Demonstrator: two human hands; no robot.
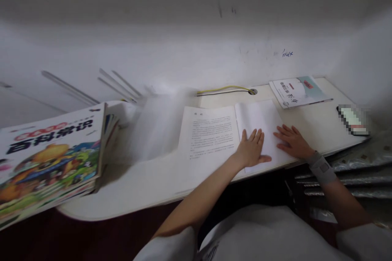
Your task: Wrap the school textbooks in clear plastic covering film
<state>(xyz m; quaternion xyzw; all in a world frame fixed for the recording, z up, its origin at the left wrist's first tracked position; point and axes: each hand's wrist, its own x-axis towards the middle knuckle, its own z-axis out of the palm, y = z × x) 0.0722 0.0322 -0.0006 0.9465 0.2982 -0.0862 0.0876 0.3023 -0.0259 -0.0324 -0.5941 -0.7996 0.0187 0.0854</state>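
An open book (211, 130) lies on the white desk (128, 195), with printed text on its left page and a blank right page. My left hand (252, 147) rests on the blank page close to the spine, its fingers spread. At the outer edge of that same page lies my right hand (292, 140), also flat with fingers apart. A grey band wraps my right wrist. Neither hand grips anything.
A stack of picture books (52, 159) stands at the left. Beyond the open book are a yellow cable (226, 88) and a white booklet (298, 91) with a pen beside it. A phone (353, 120) lies near the right edge.
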